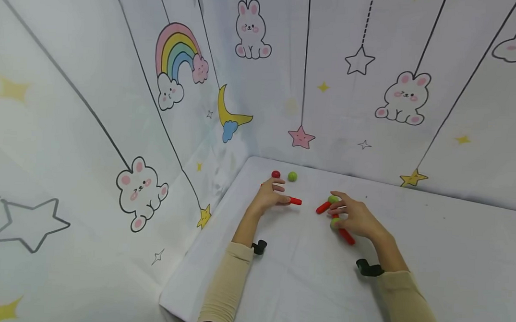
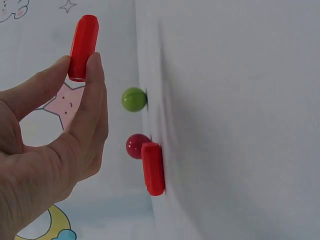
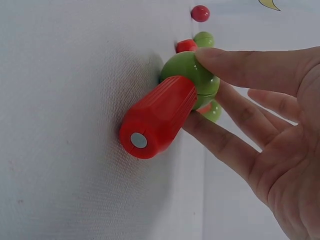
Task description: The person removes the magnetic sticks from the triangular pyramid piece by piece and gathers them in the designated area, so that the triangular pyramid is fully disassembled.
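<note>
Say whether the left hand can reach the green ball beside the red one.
Probably yes: the green ball lies just past the left hand, nothing evident between, though that hand pinches a red rod.

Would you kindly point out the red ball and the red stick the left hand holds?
Red ball [image 2: 134, 146]: left wrist view, its visible middle.
Held red stick [image 2: 85, 42]: left wrist view, midway along its visible side.

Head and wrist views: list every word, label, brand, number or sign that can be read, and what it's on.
None can be read.
The raised red rod, near red rod and pinched green ball show no lettering.
The wall carries drawings only.
Dark wrist devices: too small to tell.
</note>
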Available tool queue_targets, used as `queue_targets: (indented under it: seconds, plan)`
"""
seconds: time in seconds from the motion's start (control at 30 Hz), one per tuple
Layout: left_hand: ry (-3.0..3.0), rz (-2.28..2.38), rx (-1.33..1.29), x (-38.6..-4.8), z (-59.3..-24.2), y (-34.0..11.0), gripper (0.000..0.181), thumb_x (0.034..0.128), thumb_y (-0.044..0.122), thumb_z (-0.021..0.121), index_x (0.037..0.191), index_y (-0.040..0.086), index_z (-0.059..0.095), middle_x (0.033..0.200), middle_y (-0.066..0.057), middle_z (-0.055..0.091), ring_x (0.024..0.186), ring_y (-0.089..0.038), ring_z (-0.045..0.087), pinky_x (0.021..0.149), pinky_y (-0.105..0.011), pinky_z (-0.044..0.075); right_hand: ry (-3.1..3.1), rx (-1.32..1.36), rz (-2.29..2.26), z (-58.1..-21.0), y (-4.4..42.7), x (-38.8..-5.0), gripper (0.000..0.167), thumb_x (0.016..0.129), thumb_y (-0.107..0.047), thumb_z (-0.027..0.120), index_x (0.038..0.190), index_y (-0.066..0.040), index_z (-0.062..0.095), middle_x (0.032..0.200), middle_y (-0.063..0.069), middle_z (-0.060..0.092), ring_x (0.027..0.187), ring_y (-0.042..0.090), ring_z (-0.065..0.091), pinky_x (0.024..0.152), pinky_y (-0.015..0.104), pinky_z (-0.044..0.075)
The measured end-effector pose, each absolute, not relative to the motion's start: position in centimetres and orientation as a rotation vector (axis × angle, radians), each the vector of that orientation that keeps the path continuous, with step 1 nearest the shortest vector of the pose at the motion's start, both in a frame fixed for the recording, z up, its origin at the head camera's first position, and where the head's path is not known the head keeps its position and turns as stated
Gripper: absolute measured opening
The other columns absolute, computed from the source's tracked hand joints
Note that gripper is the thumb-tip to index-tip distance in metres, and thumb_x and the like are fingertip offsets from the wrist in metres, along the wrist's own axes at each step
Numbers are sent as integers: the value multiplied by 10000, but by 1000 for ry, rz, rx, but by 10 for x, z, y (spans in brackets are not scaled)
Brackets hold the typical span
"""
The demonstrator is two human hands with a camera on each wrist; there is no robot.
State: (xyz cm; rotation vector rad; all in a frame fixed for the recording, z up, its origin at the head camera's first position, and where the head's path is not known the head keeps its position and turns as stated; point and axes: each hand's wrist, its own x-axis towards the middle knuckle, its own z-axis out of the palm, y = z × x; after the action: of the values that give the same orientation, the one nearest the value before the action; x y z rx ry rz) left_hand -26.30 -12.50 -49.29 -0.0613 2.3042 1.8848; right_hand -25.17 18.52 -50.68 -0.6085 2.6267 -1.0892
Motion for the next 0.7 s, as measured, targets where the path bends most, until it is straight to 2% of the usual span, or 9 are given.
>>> queue_targets:
  seconds: [0.3, 0.47, 0.7]
  plan:
    - [2346, 1903, -181, -269, -497, -156, 697, 877, -12, 810, 1490, 0, 478, 1393, -288, 547, 1051, -320, 708, 873, -336, 624, 2628, -652, -1115, -508, 187, -251, 877, 879, -33, 816, 1609, -99, 334, 1275, 122, 706, 1260, 388, 634, 1076, 680, 442]
    - [2450, 1809, -294, -271, -500, -171, 660, 867, 48, 836, 1446, 50, 520, 1368, -223, 568, 1125, -318, 632, 939, -344, 594, 2628, -667, -1124, -507, 188, -250, 868, 878, -32, 814, 1604, -93, 341, 1267, 128, 712, 1244, 377, 646, 1085, 687, 426]
    - [2505, 1752, -374, -276, -508, -188, 638, 869, 77, 837, 1430, 65, 533, 1381, -216, 577, 1215, -354, 577, 1018, -436, 545, 2622, -645, -1126, -508, 189, -250, 892, 889, -31, 803, 1624, -134, 308, 1277, 110, 713, 1239, 342, 650, 1078, 646, 461]
